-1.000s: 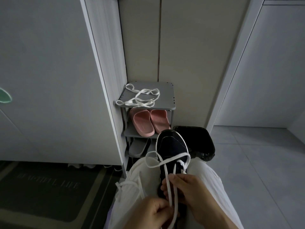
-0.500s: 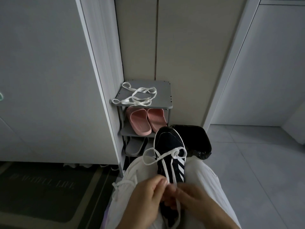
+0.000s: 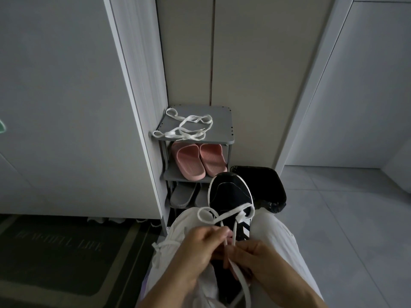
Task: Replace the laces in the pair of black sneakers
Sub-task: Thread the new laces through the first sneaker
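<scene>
Grey three-tier shoe rack (image 3: 222, 121) standing against pale wall panels. Middle shelf: a pair of pink slippers (image 3: 189, 161), side by side. Lowest shelf: grey slippers (image 3: 183, 194) (partly hidden). Just right of the rack, a black-lined bin (image 3: 264, 183) on the tiled floor (image 3: 344, 218). Lower left: a dark doormat (image 3: 55, 252) with faint lettering.

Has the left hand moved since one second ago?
Yes. The left hand moved forward along the sneaker, toward the shoe rack, and now pinches the white lace.
</scene>
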